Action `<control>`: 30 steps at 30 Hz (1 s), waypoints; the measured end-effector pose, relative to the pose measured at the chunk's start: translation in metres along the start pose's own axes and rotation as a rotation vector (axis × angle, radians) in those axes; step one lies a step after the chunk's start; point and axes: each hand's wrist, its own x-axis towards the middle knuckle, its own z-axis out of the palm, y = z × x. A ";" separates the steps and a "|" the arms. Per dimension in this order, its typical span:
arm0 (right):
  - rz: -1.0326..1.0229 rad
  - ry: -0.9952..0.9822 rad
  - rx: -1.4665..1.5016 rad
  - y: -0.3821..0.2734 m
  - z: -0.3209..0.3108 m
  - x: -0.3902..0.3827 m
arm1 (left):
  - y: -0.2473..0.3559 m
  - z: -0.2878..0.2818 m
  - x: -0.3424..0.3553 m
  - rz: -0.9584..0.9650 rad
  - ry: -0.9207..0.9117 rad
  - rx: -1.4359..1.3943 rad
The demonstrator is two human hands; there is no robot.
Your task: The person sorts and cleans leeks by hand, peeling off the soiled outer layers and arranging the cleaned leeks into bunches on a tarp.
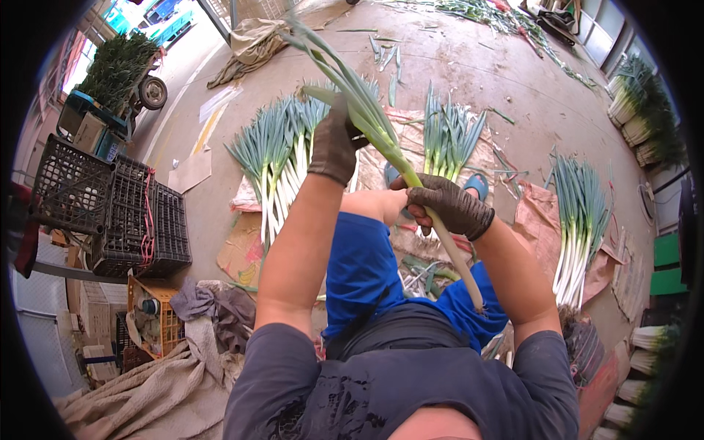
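Note:
A long green onion (396, 156) slants across in front of me, leaves up to the left, its white root end pointing down to the right over my blue shorts. My right hand (449, 205), in a dark brown glove, is closed around its stalk in the middle. My left hand (336, 143), gloved the same way, is up at the leaves with its fingers bent in against them; its fingertips are partly hidden. One leaf sticks out to the left beyond that hand. Trimmed leaves and scraps (425, 275) lie between my legs.
Green onions lie in a left pile (275, 158), a middle bundle (451, 136) and a right bundle (579, 220) on pinkish sacks. Black crates (139, 220), an orange crate (170, 315) and a loaded cart (117, 81) stand at left. More bundles (638, 110) line the right wall.

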 end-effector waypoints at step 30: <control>-0.132 0.853 -0.127 0.061 -0.125 0.026 | -0.197 0.102 -0.133 -0.423 -0.313 0.362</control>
